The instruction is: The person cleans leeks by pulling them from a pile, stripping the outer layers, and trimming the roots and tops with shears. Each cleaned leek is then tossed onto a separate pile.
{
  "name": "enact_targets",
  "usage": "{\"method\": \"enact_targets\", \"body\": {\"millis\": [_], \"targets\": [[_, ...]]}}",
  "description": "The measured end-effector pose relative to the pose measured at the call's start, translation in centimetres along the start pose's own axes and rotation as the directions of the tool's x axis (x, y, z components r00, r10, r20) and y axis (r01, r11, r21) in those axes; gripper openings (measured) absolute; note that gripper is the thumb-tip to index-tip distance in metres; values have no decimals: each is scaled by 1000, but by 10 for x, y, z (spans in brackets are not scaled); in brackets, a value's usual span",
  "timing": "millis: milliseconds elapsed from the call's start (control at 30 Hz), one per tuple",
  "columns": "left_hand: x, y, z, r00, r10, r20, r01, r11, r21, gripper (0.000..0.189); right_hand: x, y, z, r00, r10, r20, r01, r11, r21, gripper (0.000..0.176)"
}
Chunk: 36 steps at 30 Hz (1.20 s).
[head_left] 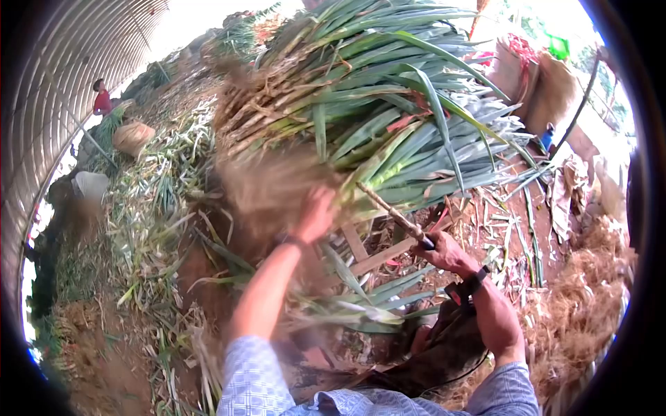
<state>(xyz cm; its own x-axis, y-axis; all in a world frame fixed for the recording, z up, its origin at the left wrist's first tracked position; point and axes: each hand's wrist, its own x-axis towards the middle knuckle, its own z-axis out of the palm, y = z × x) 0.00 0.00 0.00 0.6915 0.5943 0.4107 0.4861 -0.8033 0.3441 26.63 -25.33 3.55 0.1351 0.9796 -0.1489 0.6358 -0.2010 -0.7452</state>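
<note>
A large heap of long green leeks (388,104) lies ahead, its brownish ends to the left. My left hand (318,213) is at the near left edge of the heap, beside a brown, motion-blurred mass; its fingers are smeared and what they touch is unclear. My right hand (447,253) is closed around the dark end of a long thin tool (395,215) that points up and left to the heap. Wooden slats (381,258) show under the leaves between my hands.
Leaf scraps (156,215) cover the ground at the left. Fibrous root trimmings (576,305) pile up at the right. A person in red (102,98) is far left, near a tan sack (133,138). Large sacks (548,93) stand at the upper right.
</note>
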Motion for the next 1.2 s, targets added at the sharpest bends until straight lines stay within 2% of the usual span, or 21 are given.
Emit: {"method": "enact_targets", "body": {"millis": [33, 133, 233, 267, 300, 367, 400, 467, 533, 567, 633, 667, 700, 800, 833, 900, 933, 967, 1033, 1133, 1200], "targets": [[-17, 1, 0, 999, 33, 20, -31, 997, -76, 39, -3, -2, 0, 1000, -18, 0, 18, 1000, -14, 41], [-54, 6, -28, 956, 92, 280, -88, 996, -25, 36, -3, -4, 1, 998, -18, 60, 22, 997, -68, 40], [-85, -10, -12, 931, 82, 356, -54, 995, -88, 32, -8, -5, 3, 984, 29, 176, 8, 979, -204, 41], [-88, -20, -6, 908, 166, 385, -149, 986, -74, 38, -8, -8, 5, 974, 56, 219, 3, 966, -259, 42], [-94, -28, 3, 901, 183, 393, -191, 981, -20, 39, -8, -9, 6, 961, 91, 261, -4, 949, -315, 42], [-109, -32, 21, 885, 213, 415, -268, 960, 79, 41, -3, 7, 21, 955, 49, 292, 89, 893, -442, 44], [-112, -19, 19, 912, 57, 407, -116, 986, 122, 44, -2, 7, 23, 950, 78, 304, 67, 896, -439, 44], [-125, -4, 21, 986, -33, 166, 8, 989, 146, 46, -1, 13, 30, 948, 71, 310, 84, 885, -458, 43], [-136, 9, 18, 993, -90, -74, 97, 991, 96, 40, -1, 12, 32, 942, 43, 334, 130, 869, -478, 42], [-146, 10, 23, 967, -254, -23, 254, 967, 17, 36, -1, 8, 35, 939, 55, 341, 131, 858, -497, 42], [-173, -1, 52, 837, -535, 114, 545, 831, -112, 27, -3, 4, 40, 935, 75, 348, 130, 838, -530, 41], [-193, -32, 91, 786, -598, 157, 609, 702, -370, 17, -4, 1, 43, 939, 67, 337, 133, 834, -535, 41], [-196, -30, 89, 720, -670, 179, 657, 577, -484, 17, -3, 0, 46, 935, 75, 346, 136, 827, -546, 41], [-180, 1, 46, 520, -778, 352, 657, 102, -747, 16, 0, -3, 51, 930, 113, 349, 118, 809, -576, 41], [-179, 5, 47, 523, -779, 345, 617, 67, -784, 15, 0, -9, 51, 932, 130, 339, 100, 806, -583, 41], [-172, 12, 49, 527, -791, 311, 527, 17, -850, 15, -1, -19, 50, 932, 157, 327, 78, 794, -602, 41], [-168, 17, 52, 527, -787, 320, 554, 33, -832, 14, -3, -19, 49, 929, 156, 336, 90, 784, -614, 40], [-165, 19, 56, 517, -796, 314, 575, 52, -817, 14, 0, -21, 51, 924, 138, 356, 125, 773, -622, 40], [-175, 1, 85, 551, -794, 257, 490, 58, -870, 15, 4, -15, 58, 933, 48, 357, 161, 830, -533, 43], [-159, 20, 57, 495, -798, 344, 613, 40, -789, 20, 8, -6, 57, 929, 78, 361, 141, 829, -541, 45], [-157, 26, 58, 523, -807, 277, 549, 70, -833, 22, 11, -5, 55, 927, 107, 358, 111, 835, -538, 46]]}}
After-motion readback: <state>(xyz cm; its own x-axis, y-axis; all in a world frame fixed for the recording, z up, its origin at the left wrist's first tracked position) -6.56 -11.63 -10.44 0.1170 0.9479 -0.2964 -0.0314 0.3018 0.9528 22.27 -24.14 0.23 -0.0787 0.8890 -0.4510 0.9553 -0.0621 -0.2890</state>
